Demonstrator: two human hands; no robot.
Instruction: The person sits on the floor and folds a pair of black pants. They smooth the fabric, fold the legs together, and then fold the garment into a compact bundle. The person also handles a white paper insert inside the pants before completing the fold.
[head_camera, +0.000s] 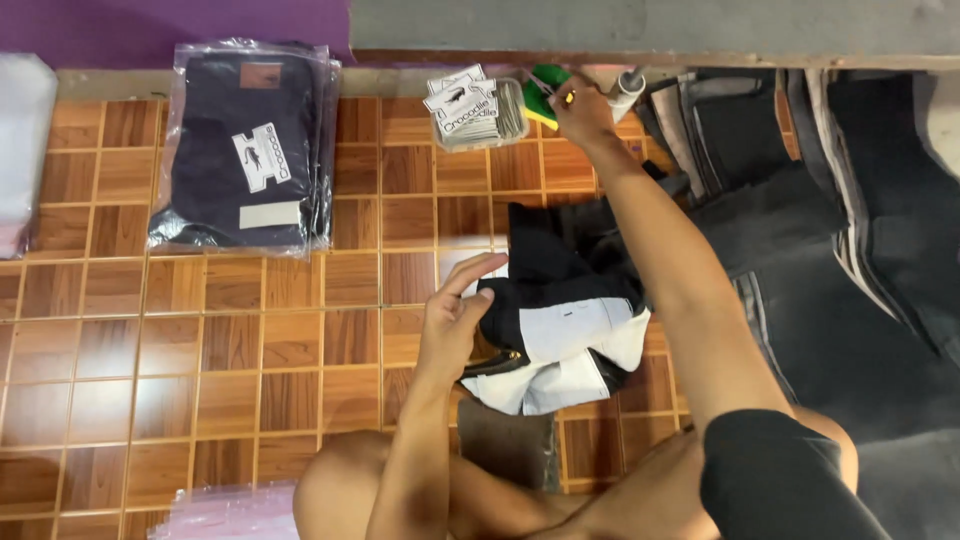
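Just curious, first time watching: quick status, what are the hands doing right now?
Left hand open, touching folded black garment. Right hand far out, closed on green tool beside tag box. Nothing between hands and garment.

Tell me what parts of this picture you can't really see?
Head view:
- Right hand: fingertips hide what it touches by the green thing.
- Folded dark garment: left hand covers its edge.
- Clear bags: cut off by the bottom edge.
- Tags: too small.
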